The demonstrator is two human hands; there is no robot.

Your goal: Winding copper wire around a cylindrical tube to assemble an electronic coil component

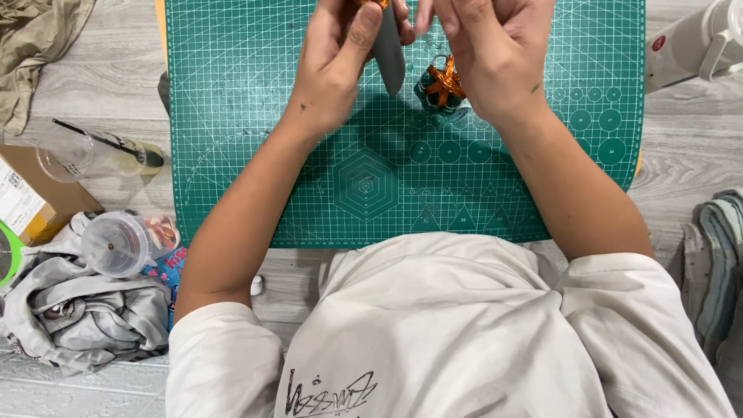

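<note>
My left hand (337, 58) is closed on a grey, blade-shaped tool (388, 50) that points down toward the green cutting mat (309, 170). My right hand (487, 54) is raised next to it at the top edge of the view, fingers pinched together on something small and orange that is mostly hidden. Just below my right hand, a small dark green object wrapped with an orange ribbon bow (441, 85) rests on the mat.
Left of the mat lie a tipped clear plastic cup with a dark straw (85, 151), a brown cardboard box (35, 197), a clear lidded cup (124, 244) and crumpled grey cloth (85, 317). A white bottle (693, 42) sits top right, folded fabric (716, 255) at right.
</note>
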